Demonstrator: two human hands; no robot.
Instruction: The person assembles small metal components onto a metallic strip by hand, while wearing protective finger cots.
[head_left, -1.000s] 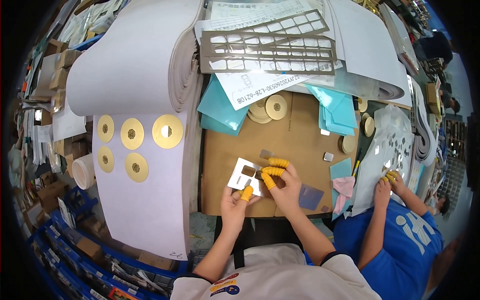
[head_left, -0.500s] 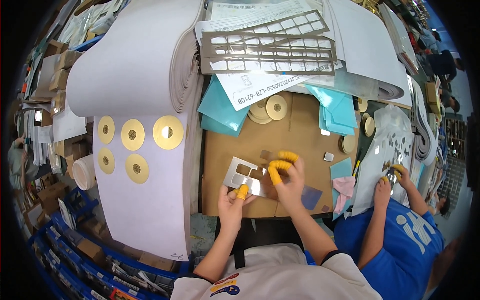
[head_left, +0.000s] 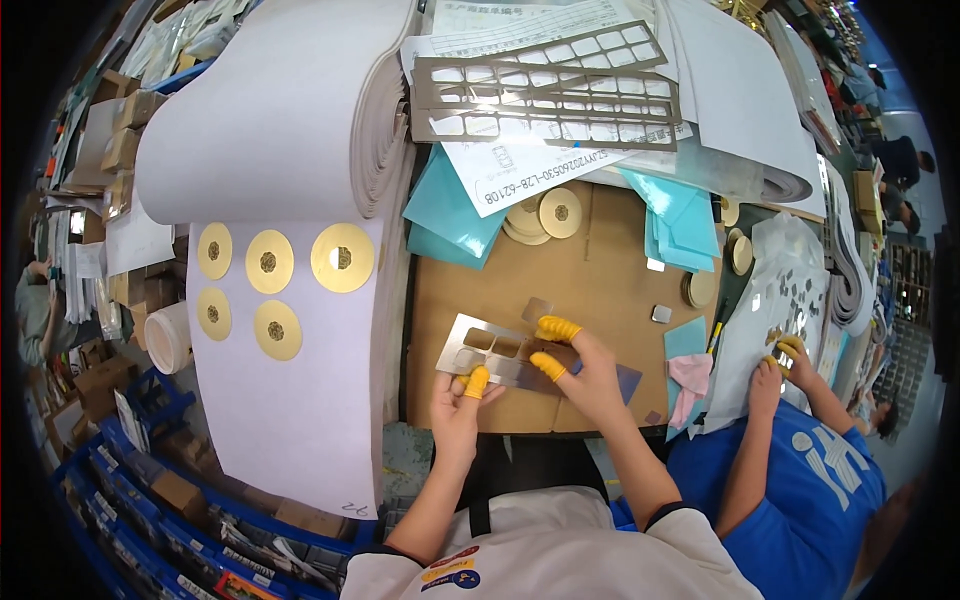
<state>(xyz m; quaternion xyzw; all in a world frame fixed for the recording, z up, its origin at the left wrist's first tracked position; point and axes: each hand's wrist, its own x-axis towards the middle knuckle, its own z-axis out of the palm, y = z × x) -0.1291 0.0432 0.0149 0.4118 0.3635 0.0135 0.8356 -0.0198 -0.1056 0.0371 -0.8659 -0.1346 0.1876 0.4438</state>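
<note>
My left hand (head_left: 456, 412), a yellow finger cot on its thumb, grips a thin silver metal plate (head_left: 457, 341) with rounded rectangular cutouts at its lower left edge. The plate tilts above the brown cardboard (head_left: 450, 290). Beside the plate's right end is my right hand (head_left: 598, 378), its thumb and forefinger in yellow cots and spread apart with nothing visible between them. A small brownish-grey square piece (head_left: 537, 309) lies just beyond the forefinger. Partly behind my right hand is a dark bluish sheet (head_left: 627, 382).
Several gold discs (head_left: 343, 258) rest on white paper at the left. Perforated metal strips (head_left: 545, 100) lie on papers at the back. Turquoise sheets (head_left: 455, 215) and a pink cloth (head_left: 689, 375) border the cardboard. At right, a co-worker in a blue shirt (head_left: 790, 470) handles small pieces.
My right hand has shifted slightly right and its thumb and forefinger have spread. The plate and my left hand have moved slightly left. The whole view has shifted a little.
</note>
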